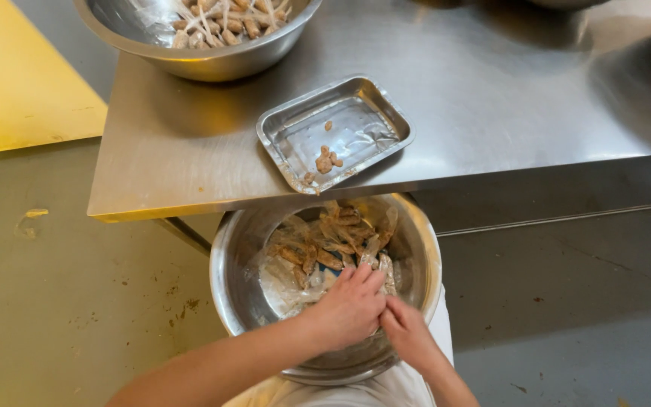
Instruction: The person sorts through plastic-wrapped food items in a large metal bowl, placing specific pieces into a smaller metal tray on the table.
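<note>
A steel bowl (227, 279) rests on my lap, below the table edge, holding several brown meat strips (318, 245) mixed with clear plastic wrap. My left hand (349, 307) reaches into the bowl with its fingers curled over a wrapped piece (383, 265) near the right wall. My right hand (404, 330) is pressed against the left one from the right, fingers bent; what it pinches is hidden. On the table above lies a small rectangular foil tray (288, 124) with a few brown crumbs (327, 160).
A large steel bowl (197, 60) with brown pieces on skewers stands at the steel table's (491, 83) back left corner. A yellow board (16, 83) lies on the floor at left. Stained grey floor (62, 301) surrounds me.
</note>
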